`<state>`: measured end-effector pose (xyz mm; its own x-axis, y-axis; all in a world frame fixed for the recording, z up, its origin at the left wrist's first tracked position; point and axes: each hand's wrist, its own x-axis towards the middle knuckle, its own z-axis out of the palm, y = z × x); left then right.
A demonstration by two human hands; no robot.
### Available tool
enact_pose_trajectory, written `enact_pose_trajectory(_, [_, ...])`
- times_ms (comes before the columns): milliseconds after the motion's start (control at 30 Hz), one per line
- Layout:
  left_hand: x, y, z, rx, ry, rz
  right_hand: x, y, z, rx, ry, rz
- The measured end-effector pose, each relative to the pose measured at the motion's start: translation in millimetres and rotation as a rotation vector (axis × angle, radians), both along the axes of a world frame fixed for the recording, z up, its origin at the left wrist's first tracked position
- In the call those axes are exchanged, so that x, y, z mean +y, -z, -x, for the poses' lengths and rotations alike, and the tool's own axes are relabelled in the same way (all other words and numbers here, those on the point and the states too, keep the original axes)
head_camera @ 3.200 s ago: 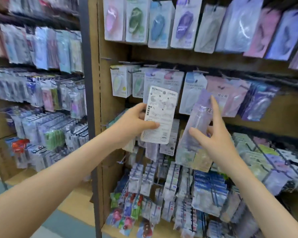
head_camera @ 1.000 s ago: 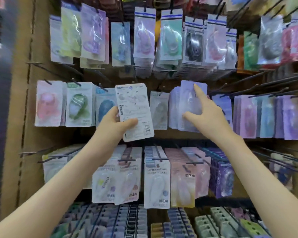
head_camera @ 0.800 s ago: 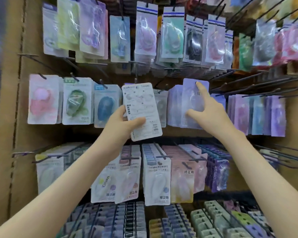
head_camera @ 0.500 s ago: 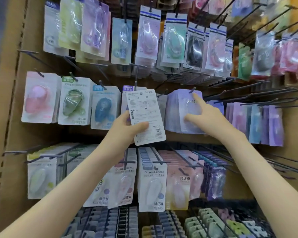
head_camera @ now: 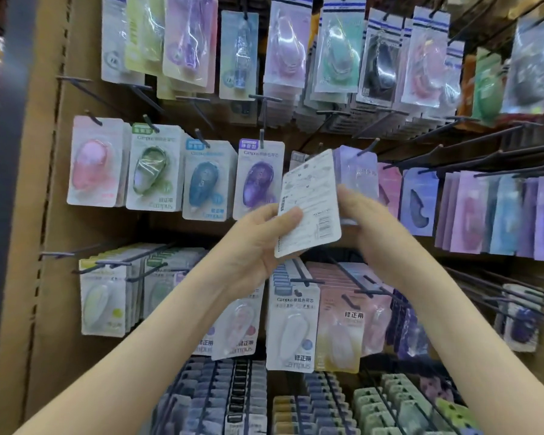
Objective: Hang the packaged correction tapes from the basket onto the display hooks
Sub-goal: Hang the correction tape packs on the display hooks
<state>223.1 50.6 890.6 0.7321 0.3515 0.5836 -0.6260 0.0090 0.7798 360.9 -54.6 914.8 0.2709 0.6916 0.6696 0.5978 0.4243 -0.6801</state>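
A packaged correction tape (head_camera: pixel 311 208) shows its white printed back in front of the middle row of the display. My left hand (head_camera: pixel 258 243) grips its lower left edge with the thumb on the card. My right hand (head_camera: pixel 368 224) holds the card's right edge, its fingertips hidden behind the card. Just behind hangs a stack of pale purple packs (head_camera: pixel 357 174) on a dark hook (head_camera: pixel 369 147). The basket is out of view.
Rows of carded correction tapes fill the brown pegboard: pink (head_camera: pixel 91 163), green (head_camera: pixel 153 171), blue (head_camera: pixel 206 183) and purple (head_camera: pixel 259 180) packs to the left. Long bare hooks (head_camera: pixel 484 142) jut out at the right. A dark upright post (head_camera: pixel 0 183) stands at the far left.
My right hand left the purple packs on the hook and came back to the white-backed pack. That pack shifted right and tilted, now held by both hands.
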Motion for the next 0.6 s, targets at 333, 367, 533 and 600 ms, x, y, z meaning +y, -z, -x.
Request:
enact_pose_trajectory(333, [-9,4,-14,0.110,-0.171,-0.024,0,17,8,0.153,-0.096,-0.149])
enact_pose_trajectory(367, [-11,2,-13,0.077,-0.159,-0.042,-1,17,9,0.064,0.004,-0.188])
enact_pose_trajectory(533, [-22,-9,-14,0.024,-0.149,-0.209,-1,6,7,-0.410,0.410,-0.264])
enact_pose_trajectory(600, [-21,-13,-16,0.017,-0.268,-0.343,-3,0,0,-0.470,0.518,-0.257])
